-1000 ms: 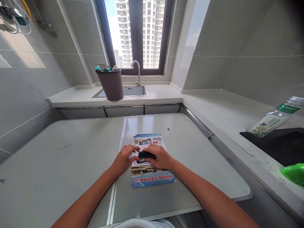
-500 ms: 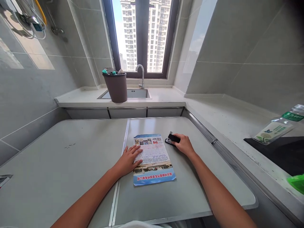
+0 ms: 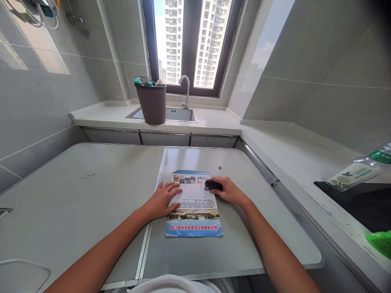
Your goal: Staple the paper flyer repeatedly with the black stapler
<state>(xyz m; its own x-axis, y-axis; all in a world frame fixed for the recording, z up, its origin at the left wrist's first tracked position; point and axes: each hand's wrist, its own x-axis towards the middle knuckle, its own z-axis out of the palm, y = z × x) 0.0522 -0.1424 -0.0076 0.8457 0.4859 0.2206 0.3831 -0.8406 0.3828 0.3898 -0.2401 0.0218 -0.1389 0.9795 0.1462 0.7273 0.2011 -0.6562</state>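
Note:
A printed sheet of paper (image 3: 194, 223) with a blue border, small pictures and lettering lies on the folding table. My left hand (image 3: 164, 199) rests flat on its left edge, fingers spread. At the paper's upper right edge, my right hand (image 3: 228, 189) is closed around a small black stapler (image 3: 213, 185). The stapler's nose is over the sheet; whether its jaws are around the paper edge, I cannot make out. Behind the right hand sits a short strip of staples (image 3: 220, 167). Several loose staples (image 3: 88, 176) lie on the table's left half.
The grey table (image 3: 122, 162) has a white seam down its middle. Beyond it, a brown bin (image 3: 151, 103) stands in front of a sink (image 3: 180, 114) with a tap (image 3: 186, 91). On the right ledge are a tilted plastic bottle (image 3: 356, 173), a black item (image 3: 351, 203) and something green (image 3: 380, 243).
My right hand has brought the stapler left onto the paper's right edge, and its body now looks closed. The strip of staples stands apart behind it. My left hand stays on the sheet.

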